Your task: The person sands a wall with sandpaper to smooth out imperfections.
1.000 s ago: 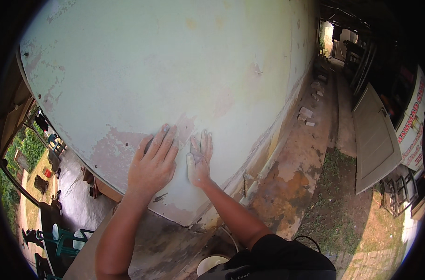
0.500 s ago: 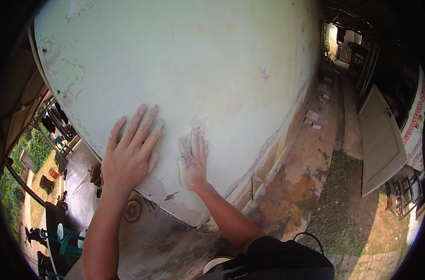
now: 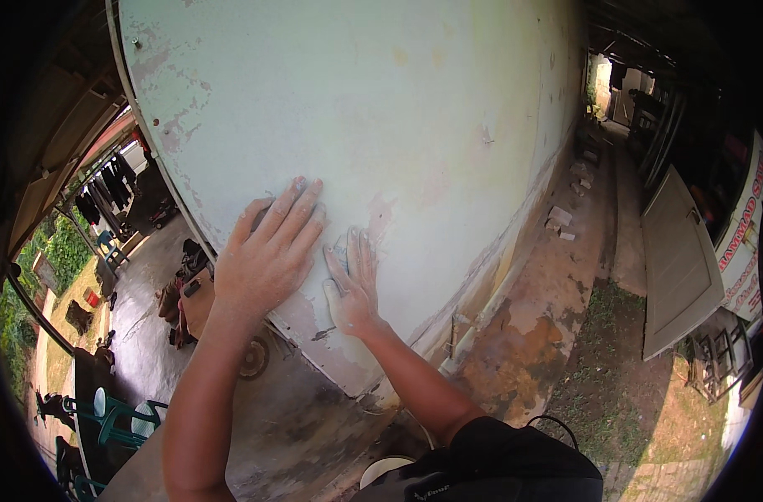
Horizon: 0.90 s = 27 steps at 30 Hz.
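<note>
Pale green-white painted wall (image 3: 381, 109) fills the middle, its paint peeling in patches. My left hand (image 3: 272, 243) lies on it with the fingers stretched upward, dusty at the tips. A dark patch shows beneath its index finger; I cannot tell whether it is shadow or a thing. Just right of it and lower, my right hand (image 3: 354, 289) rests against the same surface, fingers extended and thumb apart. White dust coats its thumb and fingers. Greyish slivers show between its fingers and beside the thumb, too small to name.
A stained concrete ledge (image 3: 515, 343) runs along the wall's foot, with broken white pieces (image 3: 559, 219) farther along. At right a detached pale door panel (image 3: 684, 268) leans near a lettered banner (image 3: 743, 243). Green plastic chairs (image 3: 118, 422) stand lower left. A round object (image 3: 253, 358) lies below the wall.
The view has shifted, so the wall's left edge sits farther right. My left hand has moved closer to my right hand, its index finger now more bent. The right hand stays on the wall.
</note>
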### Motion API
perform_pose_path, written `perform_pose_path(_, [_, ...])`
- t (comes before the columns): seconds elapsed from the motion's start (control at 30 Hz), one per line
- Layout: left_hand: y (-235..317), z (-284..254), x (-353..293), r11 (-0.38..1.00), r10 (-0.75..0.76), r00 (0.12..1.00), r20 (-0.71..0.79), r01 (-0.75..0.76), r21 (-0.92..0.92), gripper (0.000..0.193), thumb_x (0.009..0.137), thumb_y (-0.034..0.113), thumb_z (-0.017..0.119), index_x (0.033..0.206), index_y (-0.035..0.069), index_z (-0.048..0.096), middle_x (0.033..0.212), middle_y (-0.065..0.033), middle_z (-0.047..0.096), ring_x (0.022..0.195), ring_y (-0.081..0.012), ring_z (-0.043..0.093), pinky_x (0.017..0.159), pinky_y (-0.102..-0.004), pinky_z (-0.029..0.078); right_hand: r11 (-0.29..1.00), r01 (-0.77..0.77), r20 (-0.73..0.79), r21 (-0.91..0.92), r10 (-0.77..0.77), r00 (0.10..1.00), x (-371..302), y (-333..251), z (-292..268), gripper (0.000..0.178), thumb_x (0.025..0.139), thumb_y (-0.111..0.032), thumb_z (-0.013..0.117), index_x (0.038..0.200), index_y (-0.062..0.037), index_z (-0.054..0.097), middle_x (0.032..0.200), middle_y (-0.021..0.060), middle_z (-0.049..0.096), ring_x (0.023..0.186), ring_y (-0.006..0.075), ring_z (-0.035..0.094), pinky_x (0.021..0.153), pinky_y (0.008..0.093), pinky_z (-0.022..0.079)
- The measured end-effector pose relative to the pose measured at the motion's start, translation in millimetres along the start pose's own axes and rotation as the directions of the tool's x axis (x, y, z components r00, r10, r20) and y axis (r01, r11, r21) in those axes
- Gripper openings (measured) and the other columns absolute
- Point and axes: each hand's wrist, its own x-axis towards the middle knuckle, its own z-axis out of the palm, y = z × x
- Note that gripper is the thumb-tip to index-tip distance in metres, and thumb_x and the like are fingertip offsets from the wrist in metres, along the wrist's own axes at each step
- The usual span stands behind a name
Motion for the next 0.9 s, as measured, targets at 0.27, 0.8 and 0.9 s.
perform_pose_path(0.27, [4,-1,2,1.0,0.01,1.0,-0.011,-0.01,-0.005,0.042,0.08,0.024,0.077,0.12,0.016,0.067,0.157,0.0018,0.055,0.144,-0.0147,0.051,0.109,-0.0368,0.043,0.966,-0.191,-0.254,0.173,0.231,0.939,47,75,-23,0.065,0.111,-0.037,0.037,0.168,-0.0074,0.029,0.176,0.0211,0.016,0.163,0.0419,0.007,0.131,0.0557,0.003])
perform_pose_path(0.8, [2,6,-4,0.998,0.028,0.994,-0.108,-0.033,-0.045,0.033,0.078,0.019,0.076,0.109,0.012,0.069,0.147,-0.0018,0.062,0.137,-0.0187,0.056,0.106,-0.0396,0.045,0.933,-0.269,-0.348,0.241,0.341,0.873,58,72,-27,0.061,0.114,-0.034,0.03,0.169,-0.0083,0.027,0.176,0.0212,0.016,0.163,0.043,0.01,0.131,0.056,0.007])
perform_pose_path(0.9, [-3,3,-8,0.994,0.033,0.999,-0.035,-0.037,-0.105,0.034,0.078,0.02,0.077,0.11,0.011,0.069,0.147,-0.0029,0.062,0.137,-0.0195,0.056,0.106,-0.0409,0.046,0.9,-0.355,-0.289,0.251,0.42,0.86,59,16,-7,0.063,0.114,-0.033,0.033,0.17,-0.0088,0.021,0.176,0.024,0.013,0.162,0.0462,0.008,0.131,0.0557,0.007])
